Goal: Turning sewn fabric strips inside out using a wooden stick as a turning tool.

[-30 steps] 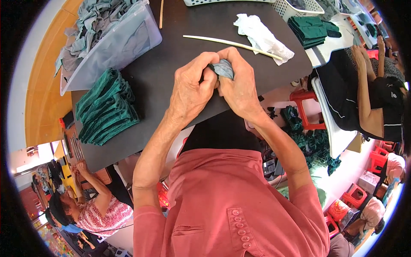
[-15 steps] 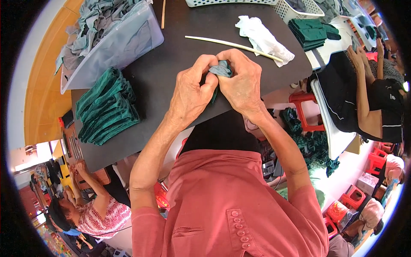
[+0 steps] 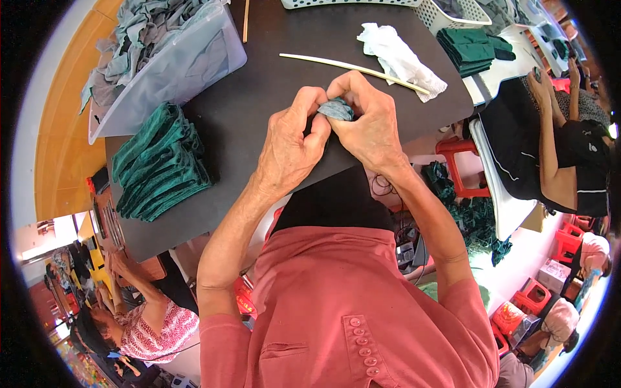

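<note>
Both my hands meet above the near edge of the dark table [image 3: 259,97]. A small bunched piece of grey-green cloth [image 3: 336,110] is pinched between them. My left hand [image 3: 292,139] has its thumb and fingers closed at the cloth's left side. My right hand [image 3: 367,123] curls round its right side, with the thumb against the cloth. Most of the cloth is hidden inside the fingers. Beyond my hands lie a thin pale stick [image 3: 343,66] and a crumpled white cloth [image 3: 394,52], the stick's right end resting on the white cloth.
On the left stands a stack of folded dark green cloths [image 3: 158,168]. Behind it, a clear plastic bin [image 3: 187,77] overflows with grey cloth pieces. Folded green cloths [image 3: 466,55] and white baskets [image 3: 446,22] sit at the far right. Other people work at both sides; a red stool [image 3: 459,168] stands right.
The pinched cloth has been turned slightly, showing more of its grey face. My right hand has shifted a little to the right and down at the wrist.
</note>
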The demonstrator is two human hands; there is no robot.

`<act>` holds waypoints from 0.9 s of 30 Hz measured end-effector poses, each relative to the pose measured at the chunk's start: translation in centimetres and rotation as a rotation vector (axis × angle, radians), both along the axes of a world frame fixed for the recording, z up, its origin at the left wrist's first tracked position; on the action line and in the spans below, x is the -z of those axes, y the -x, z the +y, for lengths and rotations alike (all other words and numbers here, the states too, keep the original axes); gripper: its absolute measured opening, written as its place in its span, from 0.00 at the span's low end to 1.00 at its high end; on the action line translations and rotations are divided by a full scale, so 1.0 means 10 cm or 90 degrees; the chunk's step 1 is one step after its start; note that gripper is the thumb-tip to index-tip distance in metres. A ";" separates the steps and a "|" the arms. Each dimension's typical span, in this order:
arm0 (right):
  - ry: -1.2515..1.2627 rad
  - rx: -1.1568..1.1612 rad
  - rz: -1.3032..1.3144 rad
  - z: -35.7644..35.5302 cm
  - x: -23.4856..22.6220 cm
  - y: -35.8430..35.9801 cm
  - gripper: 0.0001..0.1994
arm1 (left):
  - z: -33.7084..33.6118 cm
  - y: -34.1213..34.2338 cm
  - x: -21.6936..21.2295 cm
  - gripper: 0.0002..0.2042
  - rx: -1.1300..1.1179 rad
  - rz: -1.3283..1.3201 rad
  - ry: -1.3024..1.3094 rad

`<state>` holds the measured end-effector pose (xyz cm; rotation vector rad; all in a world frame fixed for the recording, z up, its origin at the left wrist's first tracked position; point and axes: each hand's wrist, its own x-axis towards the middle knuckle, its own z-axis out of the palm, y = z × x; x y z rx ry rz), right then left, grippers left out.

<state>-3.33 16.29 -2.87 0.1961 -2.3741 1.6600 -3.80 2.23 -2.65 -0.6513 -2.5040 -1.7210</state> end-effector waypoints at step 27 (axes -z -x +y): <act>-0.017 0.124 0.091 -0.07 0.09 -0.11 0.10 | 0.00 0.00 0.00 0.09 0.045 0.029 0.002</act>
